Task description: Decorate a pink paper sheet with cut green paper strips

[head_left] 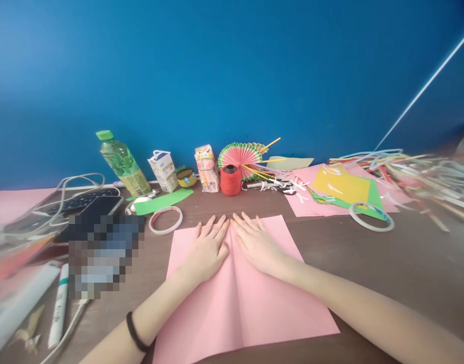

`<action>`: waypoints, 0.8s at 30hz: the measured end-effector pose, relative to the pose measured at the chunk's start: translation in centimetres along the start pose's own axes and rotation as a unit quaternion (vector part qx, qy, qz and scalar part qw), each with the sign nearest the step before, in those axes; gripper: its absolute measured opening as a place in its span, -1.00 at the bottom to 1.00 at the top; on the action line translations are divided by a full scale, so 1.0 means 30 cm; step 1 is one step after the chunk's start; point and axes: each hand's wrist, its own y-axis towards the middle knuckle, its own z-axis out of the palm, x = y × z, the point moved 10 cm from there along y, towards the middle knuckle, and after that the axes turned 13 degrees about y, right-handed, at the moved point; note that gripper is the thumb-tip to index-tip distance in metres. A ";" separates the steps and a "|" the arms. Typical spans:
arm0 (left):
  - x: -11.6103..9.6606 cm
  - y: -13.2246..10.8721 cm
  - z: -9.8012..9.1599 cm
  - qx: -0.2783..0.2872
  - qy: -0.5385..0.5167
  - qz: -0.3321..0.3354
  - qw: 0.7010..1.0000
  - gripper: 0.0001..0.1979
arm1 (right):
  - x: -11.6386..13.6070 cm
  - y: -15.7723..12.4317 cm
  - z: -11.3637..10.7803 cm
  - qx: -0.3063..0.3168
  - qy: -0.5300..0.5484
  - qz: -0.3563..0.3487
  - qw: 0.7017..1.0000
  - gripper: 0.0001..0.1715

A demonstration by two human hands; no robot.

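A pink sheet of paper (pixel 270 313) lies on the brown table, with a crease running down its middle from the far edge towards me. My left hand (pixel 207 247) presses flat on the left half near the far edge, fingers spread. On the other side of the crease, my right hand (pixel 257 245) rests flat, its fingers stretched out and pointing away from me. Both hands touch the paper and hold nothing. A black band (pixel 135 331) circles my left wrist.
Behind the paper stand a green-capped bottle (pixel 122 164), a milk carton (pixel 163 170), a red thread spool (pixel 231 180) and a folded paper fan (pixel 241 154). Tape rolls (pixel 166 232) lie on both sides. Coloured paper (pixel 334 189) is at right; a marker (pixel 58 311) and phone at left.
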 end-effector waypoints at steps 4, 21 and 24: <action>0.001 -0.003 -0.003 0.016 -0.002 -0.016 1.000 -0.42 | 0.007 -0.004 -0.001 0.006 -0.003 0.011 1.000 -0.37; -0.004 -0.015 0.002 0.038 0.003 -0.047 0.998 -0.43 | 0.010 -0.014 0.010 0.020 -0.015 0.038 0.999 -0.37; -0.006 -0.017 -0.002 0.035 0.017 -0.049 0.998 -0.43 | 0.009 -0.015 0.012 0.019 -0.019 0.038 0.999 -0.37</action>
